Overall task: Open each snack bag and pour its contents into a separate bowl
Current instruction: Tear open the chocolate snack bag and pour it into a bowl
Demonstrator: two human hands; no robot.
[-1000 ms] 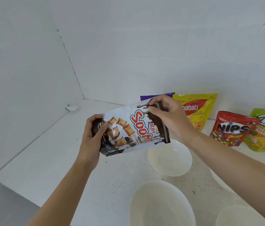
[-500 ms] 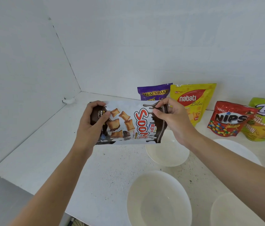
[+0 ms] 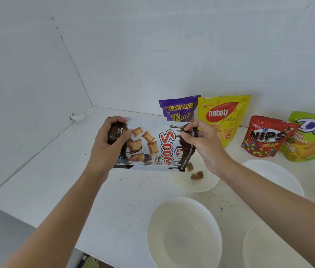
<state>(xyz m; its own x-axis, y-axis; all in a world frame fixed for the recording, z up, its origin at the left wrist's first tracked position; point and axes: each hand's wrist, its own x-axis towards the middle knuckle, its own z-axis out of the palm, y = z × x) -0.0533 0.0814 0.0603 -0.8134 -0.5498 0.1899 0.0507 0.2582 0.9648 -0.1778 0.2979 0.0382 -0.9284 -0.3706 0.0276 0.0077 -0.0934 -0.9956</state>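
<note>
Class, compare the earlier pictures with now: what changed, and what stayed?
The Soomi bag tipped level and pieces now fall from its right end into the far bowl, empty before. The left hand and right hand still grip the bag; the other bags and bowls stayed put.

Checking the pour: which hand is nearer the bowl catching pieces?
Right. The right hand pinches the Soomi bag at its mouth, above the bowl; the left hand grips its far left end.
</note>
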